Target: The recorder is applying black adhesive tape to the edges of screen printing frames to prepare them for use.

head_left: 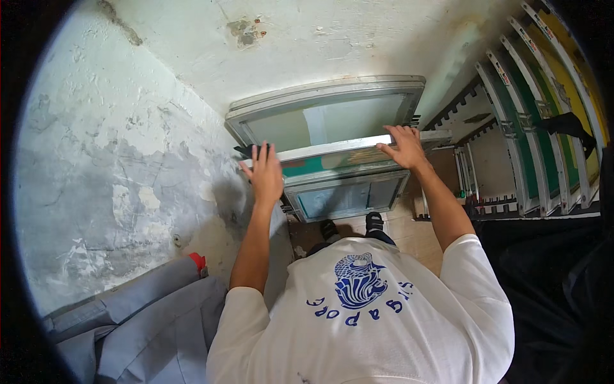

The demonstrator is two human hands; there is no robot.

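The person stands facing a stack of framed screens leaning against the peeling wall (115, 166), and both hands are on the nearest one, a metal-framed screen (339, 148) with green and orange patches on its mesh. The left hand (265, 173) lies flat on the left end of that frame's top rail, fingers stretched out and close together. The right hand (404, 146) rests on the right end of the same rail, fingers spread over its edge. Behind this frame leans a larger pale screen (326, 105); below it, nearer the feet, a smaller bluish one (348, 195). Right of the frame, a rack (537, 128) holds more screens upright.
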